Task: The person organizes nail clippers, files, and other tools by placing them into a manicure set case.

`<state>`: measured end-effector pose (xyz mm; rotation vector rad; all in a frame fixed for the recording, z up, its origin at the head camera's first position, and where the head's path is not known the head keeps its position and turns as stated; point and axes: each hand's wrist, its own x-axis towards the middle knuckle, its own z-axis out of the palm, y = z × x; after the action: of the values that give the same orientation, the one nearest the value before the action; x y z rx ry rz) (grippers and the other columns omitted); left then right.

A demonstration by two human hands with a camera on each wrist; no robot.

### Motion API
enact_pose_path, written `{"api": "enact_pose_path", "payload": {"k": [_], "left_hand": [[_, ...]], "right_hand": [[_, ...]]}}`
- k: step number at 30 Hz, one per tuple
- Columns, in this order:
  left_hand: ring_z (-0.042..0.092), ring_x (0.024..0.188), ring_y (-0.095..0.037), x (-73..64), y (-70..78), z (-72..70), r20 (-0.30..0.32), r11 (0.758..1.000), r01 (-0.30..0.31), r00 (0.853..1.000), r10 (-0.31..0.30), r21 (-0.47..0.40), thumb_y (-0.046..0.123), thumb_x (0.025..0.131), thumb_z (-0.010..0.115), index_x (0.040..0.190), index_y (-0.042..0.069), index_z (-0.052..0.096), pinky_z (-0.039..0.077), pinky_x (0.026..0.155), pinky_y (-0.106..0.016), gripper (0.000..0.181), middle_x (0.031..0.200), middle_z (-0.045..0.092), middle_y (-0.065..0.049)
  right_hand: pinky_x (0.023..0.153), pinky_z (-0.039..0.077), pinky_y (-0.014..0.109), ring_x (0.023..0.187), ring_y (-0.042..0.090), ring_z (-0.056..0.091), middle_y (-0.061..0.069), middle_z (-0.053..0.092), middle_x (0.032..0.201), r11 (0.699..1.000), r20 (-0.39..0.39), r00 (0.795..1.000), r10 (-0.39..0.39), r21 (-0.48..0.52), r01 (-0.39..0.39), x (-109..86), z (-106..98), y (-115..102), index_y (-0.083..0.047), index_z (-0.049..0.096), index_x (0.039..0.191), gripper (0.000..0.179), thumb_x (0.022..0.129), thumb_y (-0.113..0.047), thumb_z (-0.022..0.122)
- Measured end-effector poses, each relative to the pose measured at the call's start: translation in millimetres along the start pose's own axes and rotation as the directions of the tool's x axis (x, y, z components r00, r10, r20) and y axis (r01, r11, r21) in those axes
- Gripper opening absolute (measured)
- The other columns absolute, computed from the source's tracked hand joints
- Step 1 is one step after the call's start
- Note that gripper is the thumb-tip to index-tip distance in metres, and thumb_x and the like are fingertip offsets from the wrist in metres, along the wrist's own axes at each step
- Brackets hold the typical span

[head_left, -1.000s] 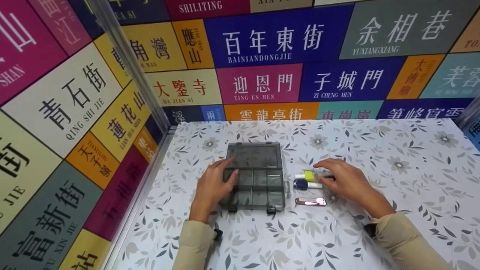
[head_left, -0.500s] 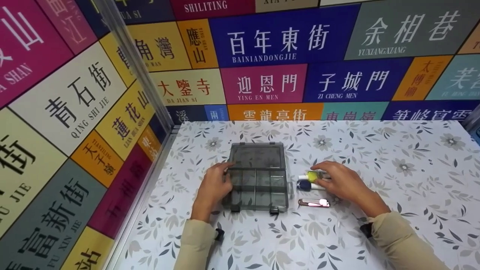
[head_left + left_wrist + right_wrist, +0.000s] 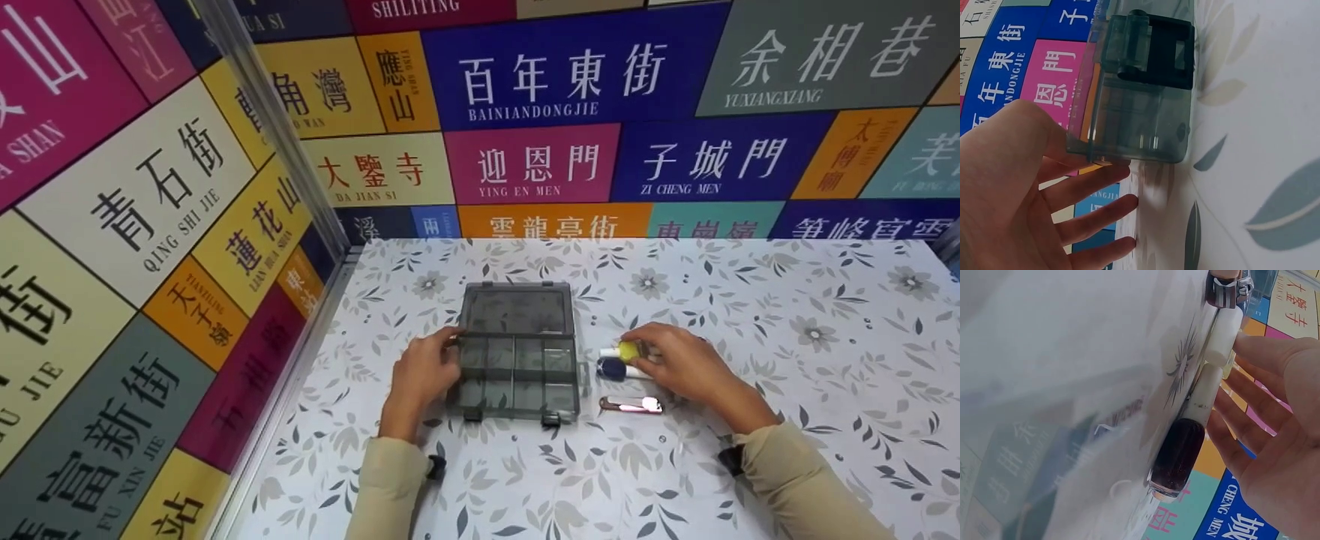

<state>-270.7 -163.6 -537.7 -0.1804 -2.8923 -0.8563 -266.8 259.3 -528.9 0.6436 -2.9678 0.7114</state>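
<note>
A smoky see-through compartment box point(image 3: 514, 375) lies with its lid point(image 3: 517, 309) folded back. My left hand point(image 3: 424, 371) rests against the box's left side, its fingers nearly straight in the left wrist view. My right hand point(image 3: 686, 367) pinches a yellow nail polish bottle point(image 3: 628, 350) with a white cap between thumb and fingers. Just nearer lies a navy nail polish bottle point(image 3: 613, 368), also white-capped. The right wrist view shows a dark red nail polish bottle point(image 3: 1179, 453) beside the fingers; from the head it is mostly hidden by the hand. A nail clipper point(image 3: 631, 405) lies in front.
A white tablecloth point(image 3: 750, 300) with grey leaves and flowers covers the table. Colourful sign-covered panels rise behind point(image 3: 555, 82) and on the left point(image 3: 165, 187), with a metal strip point(image 3: 300, 161) at their corner. The box's two latches point(image 3: 550, 421) face the near side.
My right hand has closed in on the yellow bottle and taken hold of it. My left hand's thumb has drawn back from over the box to its left edge. The view has shifted slightly.
</note>
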Motion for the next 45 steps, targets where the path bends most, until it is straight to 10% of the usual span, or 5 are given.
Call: {"api": "enact_pose_path", "payload": {"k": [45], "left_hand": [[0.077, 0.113, -0.025, -3.1, -16.3, -3.5, 0.070, 0.984, -0.089, 0.992, 0.100, -0.155, 0.019, 0.113, 0.052, 0.147, 0.021, 0.064, 0.059, 0.097, -0.051, 0.036, 0.124, 0.081, -0.011]], "right_hand": [[0.095, 0.062, 0.054, 0.114, 0.037, 0.073, 0.015, 0.069, 0.132, 0.981, -0.093, 0.995, -0.047, 0.186, 0.064, 2.7, 3, -9, -0.003, 0.068, 0.142, 0.039, 0.104, -0.009, 0.073]]}}
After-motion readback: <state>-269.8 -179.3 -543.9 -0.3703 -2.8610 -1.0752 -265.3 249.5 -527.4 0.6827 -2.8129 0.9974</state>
